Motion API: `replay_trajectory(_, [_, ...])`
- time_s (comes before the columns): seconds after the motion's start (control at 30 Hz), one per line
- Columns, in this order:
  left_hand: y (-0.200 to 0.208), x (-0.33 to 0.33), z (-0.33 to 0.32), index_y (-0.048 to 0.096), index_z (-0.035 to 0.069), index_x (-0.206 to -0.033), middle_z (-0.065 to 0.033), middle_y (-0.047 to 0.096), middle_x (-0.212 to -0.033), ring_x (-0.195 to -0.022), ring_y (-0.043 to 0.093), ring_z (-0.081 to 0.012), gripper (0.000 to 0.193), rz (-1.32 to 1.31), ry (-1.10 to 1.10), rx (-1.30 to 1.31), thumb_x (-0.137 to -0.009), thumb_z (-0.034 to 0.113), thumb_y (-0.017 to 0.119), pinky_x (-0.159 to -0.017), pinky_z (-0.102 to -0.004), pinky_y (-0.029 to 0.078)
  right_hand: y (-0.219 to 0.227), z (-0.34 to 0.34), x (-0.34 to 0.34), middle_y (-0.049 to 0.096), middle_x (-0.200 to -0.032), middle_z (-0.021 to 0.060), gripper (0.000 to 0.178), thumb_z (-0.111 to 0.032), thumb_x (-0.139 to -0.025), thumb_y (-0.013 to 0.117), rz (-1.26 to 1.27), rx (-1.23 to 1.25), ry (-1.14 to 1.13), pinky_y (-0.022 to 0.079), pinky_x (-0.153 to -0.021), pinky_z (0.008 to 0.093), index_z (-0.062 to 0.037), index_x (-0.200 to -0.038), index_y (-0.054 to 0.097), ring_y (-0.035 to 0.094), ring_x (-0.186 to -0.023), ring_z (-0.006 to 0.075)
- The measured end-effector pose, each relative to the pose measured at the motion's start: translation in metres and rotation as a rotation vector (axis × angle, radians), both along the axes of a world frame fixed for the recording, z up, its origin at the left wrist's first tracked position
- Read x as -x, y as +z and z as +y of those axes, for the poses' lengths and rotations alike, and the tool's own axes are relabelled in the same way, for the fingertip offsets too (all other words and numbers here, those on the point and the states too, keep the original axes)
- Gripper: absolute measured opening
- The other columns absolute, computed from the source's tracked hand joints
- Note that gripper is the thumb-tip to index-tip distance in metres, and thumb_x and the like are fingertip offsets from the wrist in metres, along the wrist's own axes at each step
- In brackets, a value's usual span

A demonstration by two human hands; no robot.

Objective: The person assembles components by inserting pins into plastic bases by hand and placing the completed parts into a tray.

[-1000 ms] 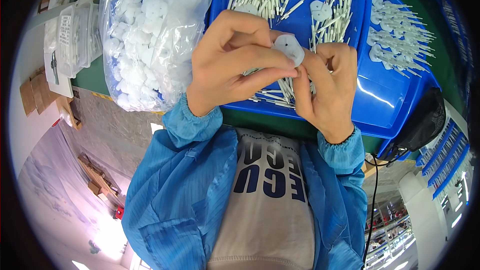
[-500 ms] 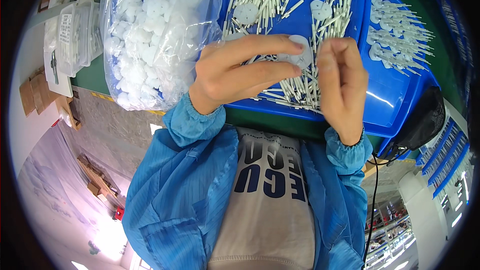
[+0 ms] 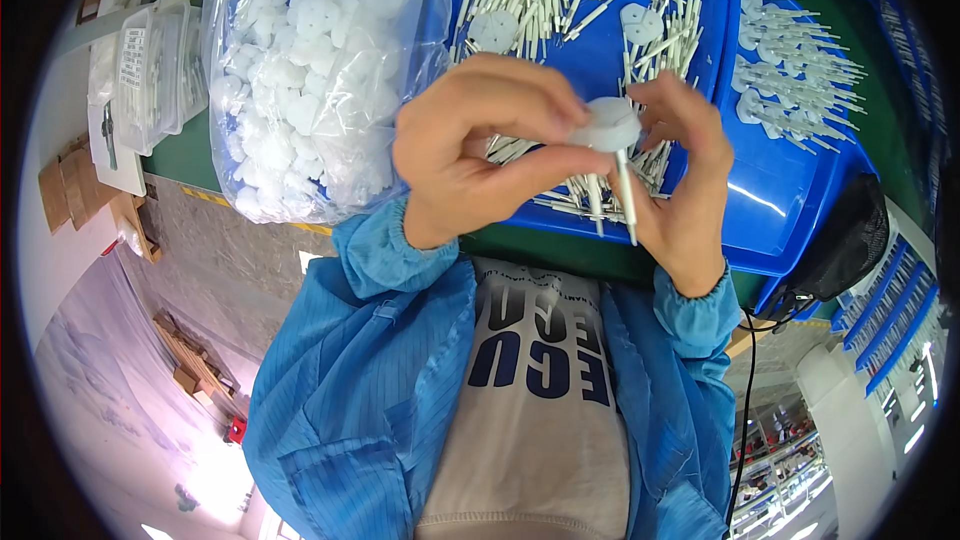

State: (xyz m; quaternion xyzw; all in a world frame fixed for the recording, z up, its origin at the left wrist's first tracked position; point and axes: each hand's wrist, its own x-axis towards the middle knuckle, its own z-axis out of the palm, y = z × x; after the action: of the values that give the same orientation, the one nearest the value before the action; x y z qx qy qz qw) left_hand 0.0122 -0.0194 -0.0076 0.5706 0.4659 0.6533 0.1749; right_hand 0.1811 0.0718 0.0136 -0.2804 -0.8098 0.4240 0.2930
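Pinched between the thumb and fingertips of my left hand (image 3: 490, 145) is a translucent white plastic disc (image 3: 612, 122), held above the blue tray. Two thin white rods (image 3: 626, 198) point down from under it. Curved around the disc's right side is my right hand (image 3: 685, 170), its index finger and thumb apart. That thumb lies close behind the rods; whether it touches them I cannot tell. Beneath both hands, the blue tray (image 3: 590, 38) holds many loose white rods (image 3: 520, 0) and several white discs (image 3: 492, 31).
At the left lies a clear plastic bag (image 3: 300, 90) full of white discs. A second blue tray (image 3: 765, 190) at the right holds discs with rods standing out of them. Beside it sits a black mesh pouch (image 3: 848, 240). Clear plastic boxes (image 3: 150, 70) stand at the far left.
The disc has tilted from facing up to nearly edge-on, and rods now show beneath it. My right hand's fingers have spread from a pinch.
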Motion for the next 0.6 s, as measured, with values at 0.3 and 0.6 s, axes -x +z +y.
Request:
replay_trajectory(0.3, [-0.001,-0.005,0.009,0.064,-0.002,-0.098,-0.0163,0.069,-0.096,-0.085,0.071,-0.0241,0.045,0.112,0.016,-0.006,-0.065,0.009,0.092,-0.071,-0.0328,0.059,-0.008,-0.008,-0.013,0.070,-0.107,0.0202,0.041,0.005,-0.083,0.072,0.130,-0.155,0.043,0.056,-0.085,0.0382,0.0042,-0.122,0.058,0.069,-0.102,0.0316])
replay_trajectory(0.6, [-0.003,0.003,0.019,0.069,0.002,-0.098,-0.0113,0.072,-0.094,-0.084,0.071,-0.0266,0.046,0.335,0.071,-0.230,-0.062,0.017,0.092,-0.068,-0.0325,0.059,0.004,-0.006,-0.020,0.060,-0.132,0.0207,0.048,0.006,-0.088,0.069,0.351,0.679,0.173,0.050,-0.102,0.0383,0.0061,-0.132,0.051,0.063,-0.119,0.0280])
